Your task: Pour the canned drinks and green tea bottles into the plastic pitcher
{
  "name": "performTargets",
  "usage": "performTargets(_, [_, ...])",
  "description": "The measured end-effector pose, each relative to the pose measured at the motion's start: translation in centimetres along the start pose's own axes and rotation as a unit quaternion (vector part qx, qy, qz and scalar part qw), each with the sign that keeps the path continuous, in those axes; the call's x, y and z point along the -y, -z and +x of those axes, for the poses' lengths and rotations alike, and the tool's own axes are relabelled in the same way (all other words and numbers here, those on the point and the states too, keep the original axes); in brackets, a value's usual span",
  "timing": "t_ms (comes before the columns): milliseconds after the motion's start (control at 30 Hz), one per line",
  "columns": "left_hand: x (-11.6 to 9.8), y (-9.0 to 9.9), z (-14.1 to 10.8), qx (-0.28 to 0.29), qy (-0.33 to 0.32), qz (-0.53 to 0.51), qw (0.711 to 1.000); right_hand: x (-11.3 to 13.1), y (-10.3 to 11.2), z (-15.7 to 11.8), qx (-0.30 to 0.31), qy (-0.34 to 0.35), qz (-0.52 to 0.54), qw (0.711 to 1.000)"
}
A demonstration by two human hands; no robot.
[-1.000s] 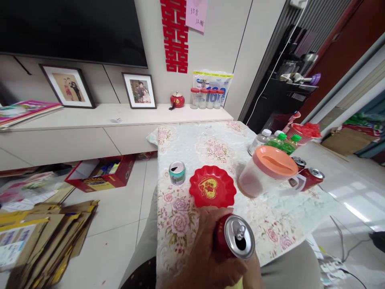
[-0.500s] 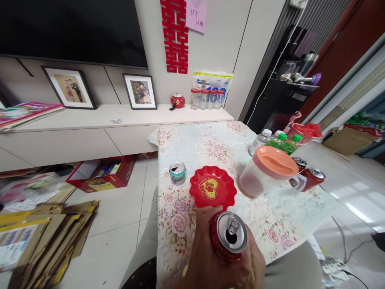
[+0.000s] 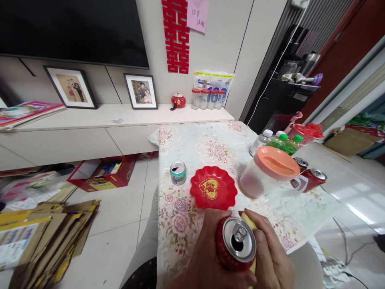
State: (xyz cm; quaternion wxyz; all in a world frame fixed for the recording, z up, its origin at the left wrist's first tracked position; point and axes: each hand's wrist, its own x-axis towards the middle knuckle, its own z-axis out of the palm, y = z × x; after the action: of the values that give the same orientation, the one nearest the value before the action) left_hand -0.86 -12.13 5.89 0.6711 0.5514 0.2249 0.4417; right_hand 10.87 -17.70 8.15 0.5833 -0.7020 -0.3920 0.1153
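Note:
An opened red can is upright near the table's front edge, with my left hand wrapped round its left side. My right hand is closed on a yellow cloth against the can's right side; most of the cloth is hidden. Just beyond the hands lies a red scalloped plate with a gold heart. To its left stands a small open green-and-silver can. On the right is a clear pitcher with an orange lid.
Behind the pitcher on the flowered tablecloth stand several bottles and two more cans. A white cabinet runs along the back. Folded cardboard and a red box lie on the floor.
My right hand has come clearly into view on the right of the can, with the yellow cloth now showing. The red can and my left hand have shifted slightly right and nearer.

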Motion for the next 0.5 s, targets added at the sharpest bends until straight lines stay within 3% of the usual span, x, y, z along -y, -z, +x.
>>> performTargets(100, [-0.3,0.3,-0.2,0.009,0.013,0.014,1.000,-0.5,0.2,1.3,0.091,-0.038,0.059,0.993])
performTargets(200, [0.8,1.0,-0.8,-0.019,-0.008,0.059,0.998,-1.8,-0.6,1.8,0.132,-0.124,0.112,0.977])
performTargets(367, [3.0,1.9,-1.6,-0.075,-0.051,0.063,0.994,-4.3,-2.2,1.3,0.141,-0.136,0.096,0.976])
performTargets(500, [2.6,1.7,-0.9,-0.076,-0.097,0.086,0.989,-4.8,-1.9,-0.1,0.115,-0.122,0.064,0.984])
